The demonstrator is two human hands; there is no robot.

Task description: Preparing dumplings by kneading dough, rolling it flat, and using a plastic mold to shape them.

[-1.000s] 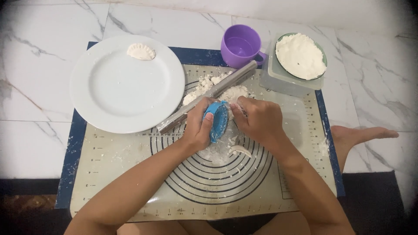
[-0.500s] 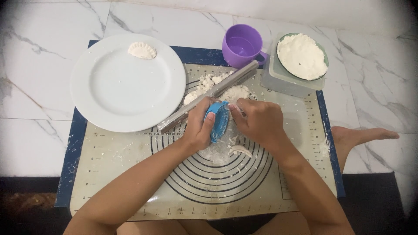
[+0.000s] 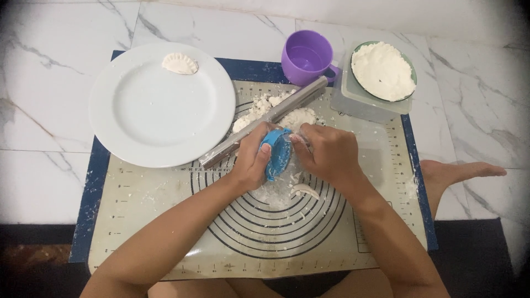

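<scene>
Reaching in from below, forearms converging over the middle of the mat. Left hand (image 3: 251, 163) gripping a blue dumpling press (image 3: 277, 153), grip clamped around its folded halves, thumb lying across the near edge. Right hand (image 3: 326, 152) pressing in from the other side, fingers curled against the same press, grip closed on it too. Press being held on edge just above the floury centre of the ringed baking mat (image 3: 165, 209).

Mat lying on a white marble floor (image 3: 44, 110), a bare foot (image 3: 458, 174) resting just off the mat's right edge. Metal rolling pin (image 3: 265, 121) lying slantwise beyond the hands, dough scraps (image 3: 259, 107) behind it, one small scrap (image 3: 305, 191) near the right wrist.

White plate (image 3: 160, 110) carrying one finished dumpling (image 3: 179, 64) at its far rim. Purple cup (image 3: 306, 57) standing just beside a bowl of white filling (image 3: 383, 70), that bowl sitting on a pale kitchen scale (image 3: 359, 107).
</scene>
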